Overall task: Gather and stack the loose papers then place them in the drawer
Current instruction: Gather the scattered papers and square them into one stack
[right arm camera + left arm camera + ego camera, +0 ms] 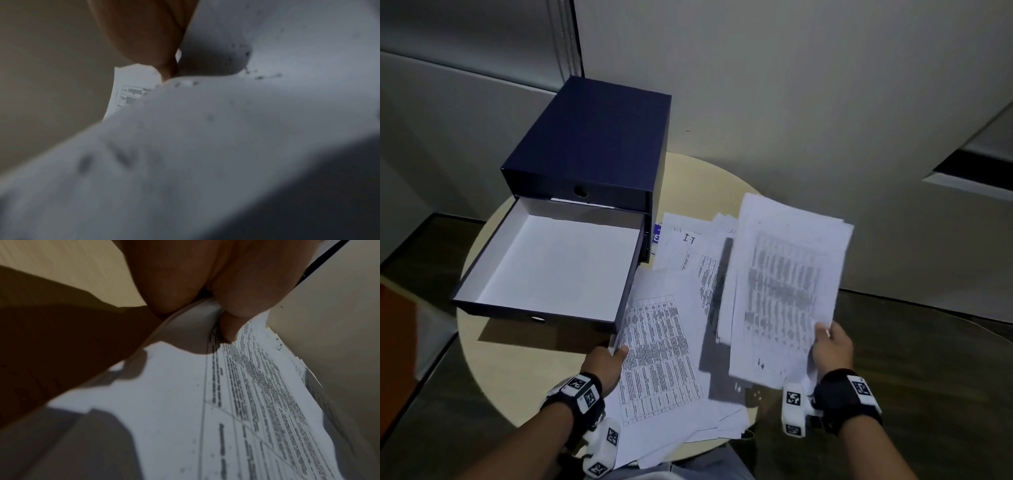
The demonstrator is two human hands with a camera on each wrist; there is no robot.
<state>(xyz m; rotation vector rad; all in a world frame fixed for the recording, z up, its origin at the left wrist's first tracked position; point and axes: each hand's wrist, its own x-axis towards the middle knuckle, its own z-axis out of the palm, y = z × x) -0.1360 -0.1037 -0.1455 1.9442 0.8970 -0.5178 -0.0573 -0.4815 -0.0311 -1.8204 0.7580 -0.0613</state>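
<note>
Printed white papers are spread over the right half of a round cream table (493,370). My right hand (830,346) grips a lifted bundle of sheets (784,284) by its near right edge, held above the pile. My left hand (608,359) pinches the left edge of a table-printed sheet (659,356) lying on the pile; the left wrist view shows the thumb (228,331) on top of that sheet (257,386). In the right wrist view fingers (148,40) pinch blurred paper (205,129). A navy drawer box (592,137) stands at the back left, its lower drawer (551,263) pulled out, white inside and holding nothing.
More sheets (688,243) lie under the lifted bundle, reaching the box's side. A small blue-and-white label (656,234) shows beside the box. Dark floor (928,359) surrounds the table; a pale wall (791,85) is behind. An orange object (397,335) sits far left.
</note>
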